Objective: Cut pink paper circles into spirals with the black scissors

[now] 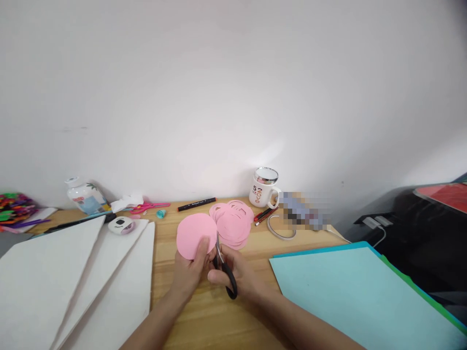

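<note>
Paper (195,232) at the scissors (226,270) is pink, nearly round.

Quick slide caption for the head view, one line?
Scissors in the right hand at the edge of a pink disc held by the left hand, near piled pink papers.

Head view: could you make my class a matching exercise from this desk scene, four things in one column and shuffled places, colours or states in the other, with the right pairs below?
Things
1. pink paper circle
2. black-handled scissors
3. mug
4. pale blue sheet

Places, colours, states
A. white, with printed lettering
B. in the right hand
C. lying at the picture's right
D. in the left hand

Right pairs: 1-D, 2-B, 3-A, 4-C
</note>
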### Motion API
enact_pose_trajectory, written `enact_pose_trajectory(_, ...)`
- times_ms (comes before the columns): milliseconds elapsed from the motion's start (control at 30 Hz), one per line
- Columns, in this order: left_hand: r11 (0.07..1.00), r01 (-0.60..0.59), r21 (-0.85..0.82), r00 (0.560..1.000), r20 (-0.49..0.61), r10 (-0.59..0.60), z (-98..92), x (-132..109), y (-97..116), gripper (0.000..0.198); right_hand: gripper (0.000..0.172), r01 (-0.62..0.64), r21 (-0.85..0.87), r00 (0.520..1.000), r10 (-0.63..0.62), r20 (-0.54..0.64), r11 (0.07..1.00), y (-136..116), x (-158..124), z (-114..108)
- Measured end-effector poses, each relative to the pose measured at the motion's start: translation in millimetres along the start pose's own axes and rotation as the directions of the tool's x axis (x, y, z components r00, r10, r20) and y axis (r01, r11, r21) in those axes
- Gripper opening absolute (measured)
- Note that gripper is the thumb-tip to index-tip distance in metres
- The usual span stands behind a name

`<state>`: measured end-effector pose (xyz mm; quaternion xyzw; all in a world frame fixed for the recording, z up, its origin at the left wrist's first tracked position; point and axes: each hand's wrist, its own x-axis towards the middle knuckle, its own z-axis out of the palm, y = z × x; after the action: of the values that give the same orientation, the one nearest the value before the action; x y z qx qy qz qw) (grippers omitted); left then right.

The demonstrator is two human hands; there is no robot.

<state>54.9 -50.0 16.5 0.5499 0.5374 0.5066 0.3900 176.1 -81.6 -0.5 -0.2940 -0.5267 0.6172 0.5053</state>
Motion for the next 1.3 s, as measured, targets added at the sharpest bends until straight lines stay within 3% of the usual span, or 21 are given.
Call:
enact_pose_trajectory(167, 1.0, 0.01, -0.026, 1.0, 0.027, -0.009, 0.9, -0.1, -2.0, 0.032, 0.048, -0.03, 0.004, 0.999, 0.03, -0.038, 1.0, -1.7, 0.0, 0.7)
enact_pose_trajectory(533, 0.997, 0.073, -0.023, 0.997, 0.033, -0.073, 1.1, -0.6, 2.7, 0.033, 0.043, -0.03, -0.004, 0.995, 0.03, -0.096, 1.0, -1.0, 0.8, 0.9)
enact_pose_trajectory(1167, 0.997, 0.079, -0.027, 0.996, 0.044, -0.078, 2.2, 0.2, 3.1, 0.036, 0.041, -0.027, -0.05, 0.996, 0.023, -0.092, 0.998, 3.0, 0.3, -1.8)
enact_pose_trajectory(1300, 0.996, 0.077, -0.043, 0.996, 0.054, -0.075, 2.4, 0.5, 1.1, 0.028, 0.039, -0.019, -0.02, 0.997, 0.018, -0.071, 1.0, -0.5, 0.7, -0.4)
